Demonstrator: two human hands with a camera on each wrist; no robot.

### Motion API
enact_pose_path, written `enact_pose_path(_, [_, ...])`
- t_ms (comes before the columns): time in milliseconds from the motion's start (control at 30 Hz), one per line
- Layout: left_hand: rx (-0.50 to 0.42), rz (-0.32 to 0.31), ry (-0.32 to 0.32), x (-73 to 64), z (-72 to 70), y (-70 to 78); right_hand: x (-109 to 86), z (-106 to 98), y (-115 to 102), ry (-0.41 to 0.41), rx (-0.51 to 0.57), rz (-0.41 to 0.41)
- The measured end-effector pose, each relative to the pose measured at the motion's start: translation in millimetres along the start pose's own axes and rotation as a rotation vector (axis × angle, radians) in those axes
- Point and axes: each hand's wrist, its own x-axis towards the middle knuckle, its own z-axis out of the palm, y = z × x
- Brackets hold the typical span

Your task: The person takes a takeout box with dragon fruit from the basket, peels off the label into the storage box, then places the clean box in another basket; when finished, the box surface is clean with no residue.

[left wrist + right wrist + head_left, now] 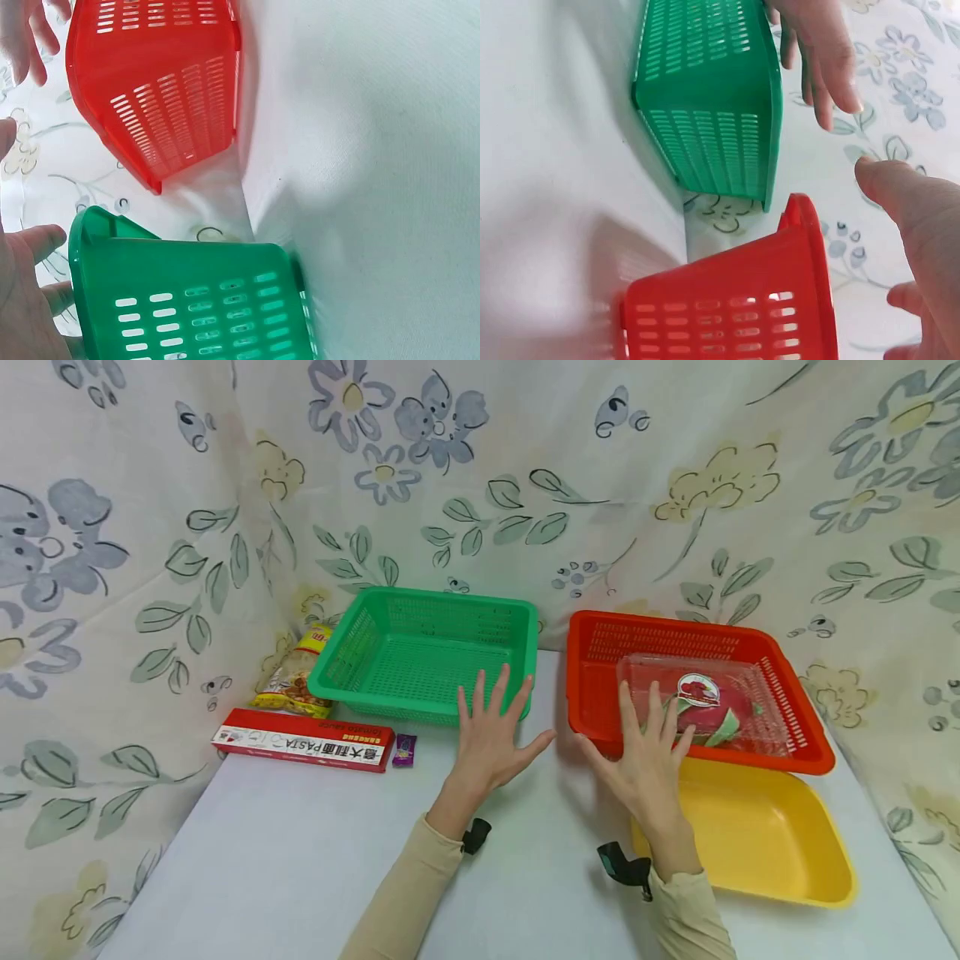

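Floral backdrop [517, 452], seemingly cloth

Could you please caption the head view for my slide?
Left hand spread near green basket, right hand spread near red basket holding a clear package.

A table [285, 860] carries a green basket [435, 670], red basket [592, 689], tray [765, 839], box [303, 741], sachet [404, 750], bag [295, 678]

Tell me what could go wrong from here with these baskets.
The right hand is spread by the near rim of the red basket; grabbing that rim and tipping it might slide the clear plastic box inside.
In the head view, the red basket overlaps the far edge of the yellow basin, so moving one could nudge the other.
The snack bag sits close against the green basket's left end and may shift if that basket moves.
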Motion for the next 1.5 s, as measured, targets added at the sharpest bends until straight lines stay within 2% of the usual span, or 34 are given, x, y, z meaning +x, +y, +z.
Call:
enact_pose_path(267, [-0.028, 0.014, 0.015, -2.1, -2.7, 4.6, 3.4, -15.2, 8.7, 0.008, 0.016, -0.014])
enact_pose_path(400, [-0.062, 0.008, 0.037, 0.6, -2.0, 6.5, 13.2, -31.8, 19.8, -0.029, 0.027, -0.028])
enact_pose_path(533, [-0.089, 0.007, 0.062, 0.8, -2.6, 7.6, 26.1, -52.7, 37.9, -0.034, 0.050, -0.052])
enact_pose_path(667, [-0.142, 0.042, 0.115, -0.9, -7.6, 13.1, 42.3, -78.7, 68.1, -0.055, 0.050, -0.033])
enact_pose_path(833, [-0.222, 0.112, 0.203, -0.5, -10.7, 28.0, 60.0, -107.1, 122.9, -0.108, -0.033, 0.034])
enact_pose_path(933, [-0.255, 0.133, 0.208, 0.8, -7.7, 40.3, 62.1, -115.5, 158.4, -0.122, -0.091, 0.059])
enact_pose_path(1033, [-0.296, 0.149, 0.157, 2.8, -4.0, 55.3, 57.3, -119.1, 187.4, -0.135, -0.118, 0.087])
enact_pose_path(1133, [-0.351, 0.153, 0.051, 8.8, -2.1, 73.7, 51.6, -120.7, 209.1, -0.176, -0.110, 0.116])
enact_pose_path(1233, [-0.461, 0.127, -0.070, 22.5, 0.3, 94.5, 46.6, -123.7, 223.2, -0.199, -0.102, 0.142])
enact_pose_path(1300, [-0.533, 0.080, -0.141, 34.7, 2.7, 107.3, 44.7, -125.7, 229.5, -0.198, -0.103, 0.146])
enact_pose_path(1367, [-0.576, 0.007, -0.195, 48.0, 6.2, 117.7, 44.4, -126.7, 232.7, -0.186, -0.101, 0.141])
enact_pose_path(1500, [-0.627, -0.166, -0.253, 72.7, 12.2, 130.9, 44.8, -124.3, 233.2, -0.170, -0.038, 0.137])
